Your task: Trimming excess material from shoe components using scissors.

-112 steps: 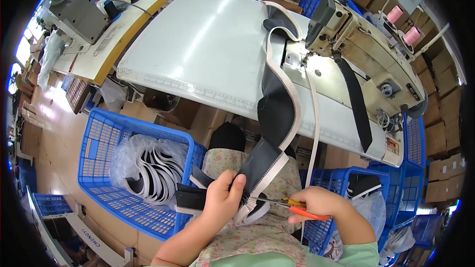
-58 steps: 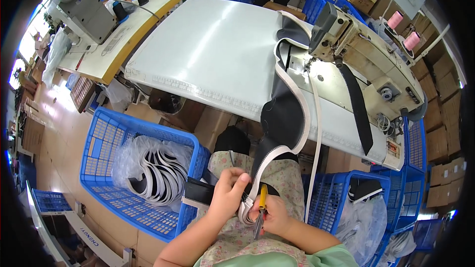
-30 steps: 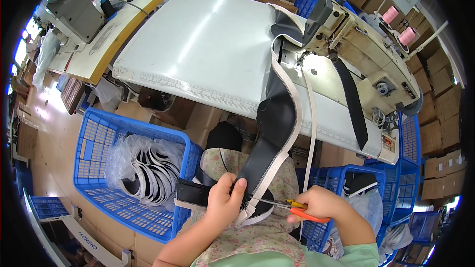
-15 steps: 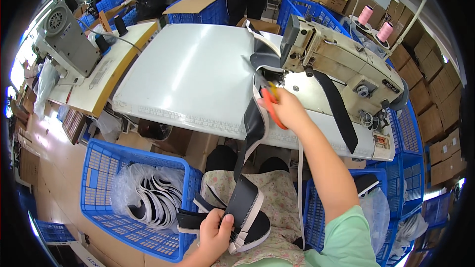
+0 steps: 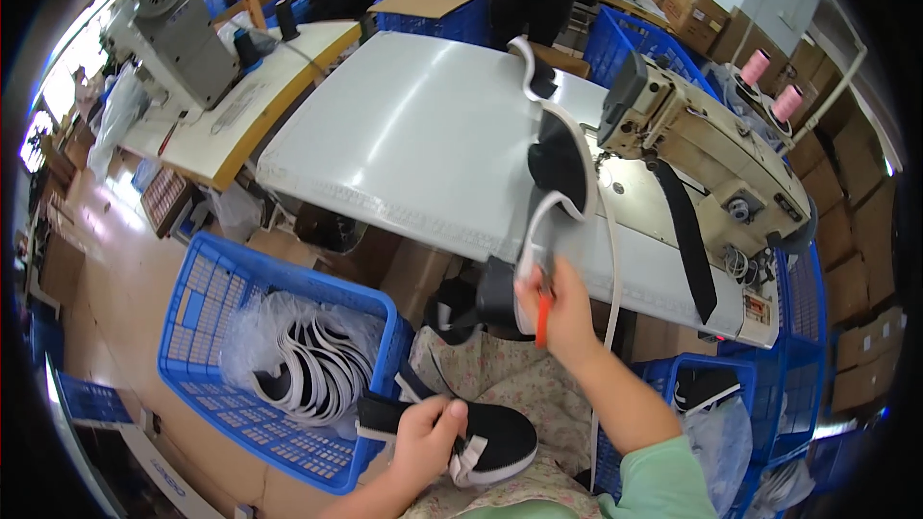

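Observation:
My left hand (image 5: 428,442) is closed on a few black fabric pieces with white edging (image 5: 508,431), folded together over my lap. At the table's near edge, my right hand (image 5: 560,312) grips orange-handled scissors (image 5: 543,319). Its fingers also lie against the white-edged black strip; whether they pinch it is unclear. Curved black pieces joined in a chain (image 5: 558,159) trail from the far side of the tabletop down to this hand. To their right stands a sewing machine (image 5: 707,139), with a black band (image 5: 685,240) hanging over its bed.
A blue basket (image 5: 279,274) at lower left holds stacked white-edged pieces in plastic. Another blue basket (image 5: 697,362) stands at my right. A narrow white tape (image 5: 613,269) hangs off the table edge. Pink thread cones (image 5: 755,67) sit behind the machine. People stand beyond the table.
My right hand has drawn back from the needle area to the table's near edge with the scissors. The chain has shifted nearer. My left hand keeps hold of the pieces on my lap.

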A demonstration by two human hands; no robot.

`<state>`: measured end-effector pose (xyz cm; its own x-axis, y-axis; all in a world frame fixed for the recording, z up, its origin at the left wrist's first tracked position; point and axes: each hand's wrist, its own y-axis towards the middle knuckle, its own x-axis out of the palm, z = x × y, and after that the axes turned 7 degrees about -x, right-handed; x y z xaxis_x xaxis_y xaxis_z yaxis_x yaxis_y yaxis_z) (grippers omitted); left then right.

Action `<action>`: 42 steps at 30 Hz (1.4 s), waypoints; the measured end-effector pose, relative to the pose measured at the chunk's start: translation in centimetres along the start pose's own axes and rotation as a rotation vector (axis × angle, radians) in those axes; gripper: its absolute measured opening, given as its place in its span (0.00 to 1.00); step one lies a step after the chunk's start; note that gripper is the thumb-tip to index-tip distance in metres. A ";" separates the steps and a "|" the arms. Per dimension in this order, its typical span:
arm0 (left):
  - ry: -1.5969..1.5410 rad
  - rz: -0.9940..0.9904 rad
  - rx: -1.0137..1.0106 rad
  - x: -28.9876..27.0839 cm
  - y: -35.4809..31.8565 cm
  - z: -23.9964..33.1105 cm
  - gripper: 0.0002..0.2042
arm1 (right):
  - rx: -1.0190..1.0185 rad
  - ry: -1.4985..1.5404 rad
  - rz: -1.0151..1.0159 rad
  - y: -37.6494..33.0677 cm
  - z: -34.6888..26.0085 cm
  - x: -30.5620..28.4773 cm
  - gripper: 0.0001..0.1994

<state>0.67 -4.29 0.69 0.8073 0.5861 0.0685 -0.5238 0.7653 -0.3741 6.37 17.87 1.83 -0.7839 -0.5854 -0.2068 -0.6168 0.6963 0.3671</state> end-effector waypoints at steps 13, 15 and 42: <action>-0.144 0.125 0.168 3.5 5.2 -1.2 0.13 | -0.213 -0.043 -0.277 -12.4 -0.9 0.7 0.14; -0.182 0.027 -0.026 3.0 5.0 -0.7 0.11 | -0.207 -0.024 -0.293 -12.3 -1.0 0.6 0.14; 0.177 0.016 0.150 3.9 3.5 1.2 0.10 | 0.572 -0.381 -1.087 -9.7 -6.2 -12.4 0.25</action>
<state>1.65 1.04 0.79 0.8267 0.5530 -0.1042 -0.5609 0.7950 -0.2310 22.56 15.80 6.50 0.2263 -0.8726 -0.4328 -0.8168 0.0721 -0.5724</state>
